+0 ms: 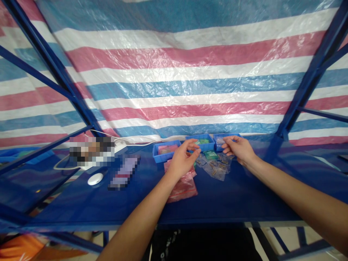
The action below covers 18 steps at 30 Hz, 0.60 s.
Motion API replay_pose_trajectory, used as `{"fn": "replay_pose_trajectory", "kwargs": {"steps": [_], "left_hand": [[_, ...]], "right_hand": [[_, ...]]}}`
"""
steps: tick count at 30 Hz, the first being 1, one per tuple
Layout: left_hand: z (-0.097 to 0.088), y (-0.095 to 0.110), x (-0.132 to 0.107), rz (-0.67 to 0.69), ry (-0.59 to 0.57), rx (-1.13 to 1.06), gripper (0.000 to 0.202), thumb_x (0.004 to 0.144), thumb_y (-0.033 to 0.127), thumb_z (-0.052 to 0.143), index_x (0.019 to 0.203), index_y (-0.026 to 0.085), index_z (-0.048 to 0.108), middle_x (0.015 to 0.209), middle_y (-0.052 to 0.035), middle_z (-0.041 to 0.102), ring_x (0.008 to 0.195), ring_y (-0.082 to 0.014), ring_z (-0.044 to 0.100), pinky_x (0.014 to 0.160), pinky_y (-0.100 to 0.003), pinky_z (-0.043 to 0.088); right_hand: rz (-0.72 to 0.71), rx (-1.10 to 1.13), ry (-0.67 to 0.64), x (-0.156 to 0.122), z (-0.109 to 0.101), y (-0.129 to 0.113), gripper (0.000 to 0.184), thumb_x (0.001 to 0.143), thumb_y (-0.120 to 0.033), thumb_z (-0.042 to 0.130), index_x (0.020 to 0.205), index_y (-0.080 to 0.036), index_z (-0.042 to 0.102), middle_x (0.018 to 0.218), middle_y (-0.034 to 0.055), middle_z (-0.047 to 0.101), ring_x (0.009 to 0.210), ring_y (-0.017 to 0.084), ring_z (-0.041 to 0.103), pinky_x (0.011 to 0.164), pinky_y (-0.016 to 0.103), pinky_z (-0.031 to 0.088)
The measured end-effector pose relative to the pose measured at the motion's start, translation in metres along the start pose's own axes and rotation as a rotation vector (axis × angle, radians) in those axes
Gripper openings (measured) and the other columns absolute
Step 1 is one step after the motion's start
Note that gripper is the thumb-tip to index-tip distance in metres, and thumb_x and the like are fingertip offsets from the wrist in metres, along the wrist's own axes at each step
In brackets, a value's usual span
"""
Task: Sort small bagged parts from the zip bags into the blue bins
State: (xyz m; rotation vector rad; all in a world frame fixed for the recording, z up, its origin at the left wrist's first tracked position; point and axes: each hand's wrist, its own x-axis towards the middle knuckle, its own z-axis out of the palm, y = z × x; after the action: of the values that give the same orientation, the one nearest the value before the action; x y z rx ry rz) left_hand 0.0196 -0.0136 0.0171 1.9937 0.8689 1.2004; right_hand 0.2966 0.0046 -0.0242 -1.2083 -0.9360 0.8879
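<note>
Both my arms reach out over a blue table. My left hand hovers above a pink plastic bag, its fingers curled toward the middle blue tray; what it pinches, if anything, I cannot make out. My right hand is at the right blue tray, fingers pinched together on a small clear bag. Between the hands lie several clear bags of small metal parts and a green packet.
A third blue tray with pink contents stands left of the others. Further left lie a white round device, a white cable and blurred items. Blue frame struts rise on both sides; a striped tarp hangs behind.
</note>
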Motion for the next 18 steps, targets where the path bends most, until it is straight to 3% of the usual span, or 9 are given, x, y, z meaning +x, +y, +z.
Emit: {"fn": "replay_pose_trajectory", "kwargs": {"steps": [6, 10, 13, 18], "left_hand": [[0.001, -0.005, 0.001, 0.013, -0.007, 0.015, 0.039, 0.096, 0.034, 0.070, 0.132, 0.022, 0.062, 0.116, -0.0082, 0.075, 0.103, -0.0219, 0.072, 0.076, -0.029, 0.055], [0.001, -0.008, 0.000, 0.019, -0.019, 0.022, 0.039, 0.097, 0.036, 0.069, 0.133, 0.023, 0.061, 0.117, -0.0081, 0.075, 0.103, -0.0217, 0.072, 0.077, -0.029, 0.056], [0.001, -0.007, 0.000, 0.015, -0.017, 0.023, 0.038, 0.096, 0.035, 0.069, 0.132, 0.023, 0.061, 0.117, -0.0078, 0.074, 0.103, -0.0214, 0.072, 0.077, -0.029, 0.056], [0.001, -0.004, 0.000, 0.016, -0.012, 0.012, 0.037, 0.096, 0.034, 0.069, 0.130, 0.022, 0.062, 0.116, -0.0085, 0.075, 0.102, -0.0216, 0.072, 0.076, -0.029, 0.056]], "right_hand": [[-0.208, -0.022, -0.030, -0.001, -0.006, -0.016, 0.041, 0.082, -0.054, 0.082, 0.101, -0.020, 0.069, 0.069, 0.0031, 0.074, 0.050, 0.016, 0.065, 0.044, 0.025, 0.054], [-0.397, -0.320, -0.032, 0.007, -0.017, -0.021, 0.048, 0.088, -0.064, 0.072, 0.105, -0.020, 0.072, 0.064, 0.0011, 0.069, 0.048, 0.016, 0.059, 0.047, 0.027, 0.047], [-0.521, -0.579, 0.049, 0.019, -0.028, -0.018, 0.052, 0.092, -0.067, 0.064, 0.102, -0.018, 0.077, 0.057, -0.0006, 0.061, 0.048, 0.015, 0.051, 0.050, 0.028, 0.040], [-0.580, -0.821, 0.080, 0.034, -0.043, -0.018, 0.057, 0.093, -0.065, 0.062, 0.117, -0.016, 0.077, 0.054, -0.0022, 0.057, 0.050, 0.017, 0.051, 0.057, 0.031, 0.040]]}}
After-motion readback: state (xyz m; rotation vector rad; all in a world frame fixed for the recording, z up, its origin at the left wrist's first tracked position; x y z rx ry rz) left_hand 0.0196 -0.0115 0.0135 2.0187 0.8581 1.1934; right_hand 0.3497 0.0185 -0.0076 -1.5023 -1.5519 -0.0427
